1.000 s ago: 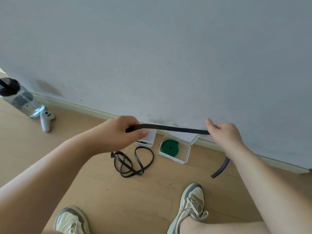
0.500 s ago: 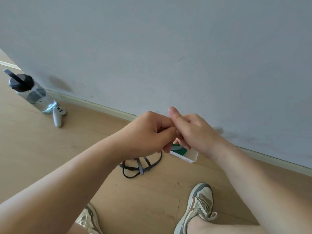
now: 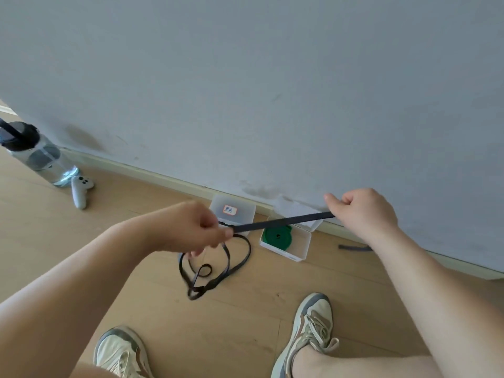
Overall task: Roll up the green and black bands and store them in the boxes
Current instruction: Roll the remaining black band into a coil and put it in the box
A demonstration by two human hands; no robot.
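While apart, both grips [image 3: 188, 227] [image 3: 365, 211] on band [image 3: 283, 221]

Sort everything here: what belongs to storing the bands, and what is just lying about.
Job: black band, held by left hand and right hand; rolled green band in open box; labelled box.
Lying about: water bottle; white controller.

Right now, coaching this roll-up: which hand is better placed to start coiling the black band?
Probably the right hand: it grips the black band near its free end; left hand holds slack.
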